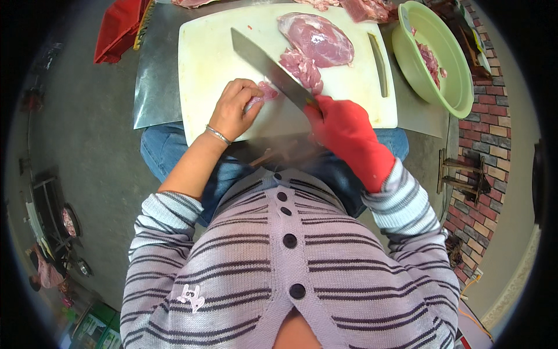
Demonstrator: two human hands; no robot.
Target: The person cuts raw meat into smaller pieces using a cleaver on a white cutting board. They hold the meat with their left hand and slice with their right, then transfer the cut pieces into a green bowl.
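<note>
A white plastic cutting board lies before me on a metal tabletop. My bare left hand, with a bracelet at the wrist, presses its fingertips on a small piece of raw meat. In a red glove, my right hand grips a broad-bladed knife. The blade slants up and left over the board, just right of the small piece. Beyond the blade sit a cluster of cut meat pieces and a large raw meat chunk. The knife's handle is mostly hidden in the glove.
To the right, a light green basin holds cut meat. More raw meat lies past the board's far edge. A red plastic crate stands at the far left. Against the brick-patterned wall is a small wooden stool. Another person is far left.
</note>
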